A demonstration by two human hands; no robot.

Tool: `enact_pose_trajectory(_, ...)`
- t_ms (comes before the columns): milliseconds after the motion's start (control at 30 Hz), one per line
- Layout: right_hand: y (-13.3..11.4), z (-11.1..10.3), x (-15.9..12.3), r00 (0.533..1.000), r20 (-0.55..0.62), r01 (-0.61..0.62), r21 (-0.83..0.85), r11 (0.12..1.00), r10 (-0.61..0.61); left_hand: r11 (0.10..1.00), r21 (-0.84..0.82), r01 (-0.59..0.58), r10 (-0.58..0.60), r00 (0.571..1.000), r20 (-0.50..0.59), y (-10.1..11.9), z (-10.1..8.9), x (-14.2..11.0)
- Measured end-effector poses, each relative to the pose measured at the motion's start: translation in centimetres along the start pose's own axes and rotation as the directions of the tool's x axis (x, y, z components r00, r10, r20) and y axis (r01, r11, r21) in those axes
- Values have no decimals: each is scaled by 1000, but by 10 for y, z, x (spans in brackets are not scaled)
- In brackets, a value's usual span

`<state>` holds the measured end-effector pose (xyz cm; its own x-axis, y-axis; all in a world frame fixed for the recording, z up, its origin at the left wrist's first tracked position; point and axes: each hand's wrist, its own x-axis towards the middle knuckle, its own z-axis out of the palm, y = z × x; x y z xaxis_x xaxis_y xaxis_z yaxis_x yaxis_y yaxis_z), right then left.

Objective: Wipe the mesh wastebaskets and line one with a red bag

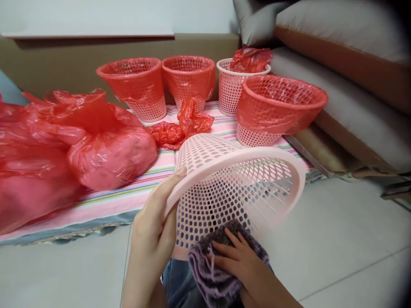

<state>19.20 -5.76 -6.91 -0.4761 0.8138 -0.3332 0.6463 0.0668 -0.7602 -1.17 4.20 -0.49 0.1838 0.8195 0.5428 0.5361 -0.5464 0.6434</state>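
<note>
A light pink plastic wastebasket with a perforated wall lies tilted in front of me, its mouth turned toward me and to the right. My left hand grips its rim on the left, thumb inside and fingers round the outside. Under my right hand is a folded purple and dark grey cloth. Its fingers are spread flat over the cloth, pressing it at the lower edge of the basket's mouth. The basket's base is hidden from view.
Red-bag-lined baskets stand at the back, with another lined basket at right. A pink basket holds a crumpled red bag. Full red bags lie left on a striped cloth. Stacked cushions rise at right.
</note>
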Motion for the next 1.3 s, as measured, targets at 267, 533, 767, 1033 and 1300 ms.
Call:
enact_pose_trajectory(267, -23, -76, 30, 892, -368, 312, 80, 947, -262, 997, 28, -66, 66, 998, -6, 2, 9, 2)
enact_pose_trajectory(533, 11, -91, 173, 865, -482, -111, -451, 886, -137, 998, 23, -64, 64, 998, -24, 5, 17, -6)
enact_pose_trajectory(767, 41, -58, 211, 892, -446, -147, -441, 885, -74, 995, 26, 101, -96, 986, -135, -5, 20, -9)
enact_pose_trajectory(1033, 50, -57, 218, 918, -391, -121, -439, 890, -68, 994, -1, 108, -105, 963, -248, -8, 29, -4)
enact_pose_trajectory(1300, 34, -58, 199, 924, -369, -63, -417, 907, -105, 997, 34, 76, -64, 959, -277, -9, 32, -4)
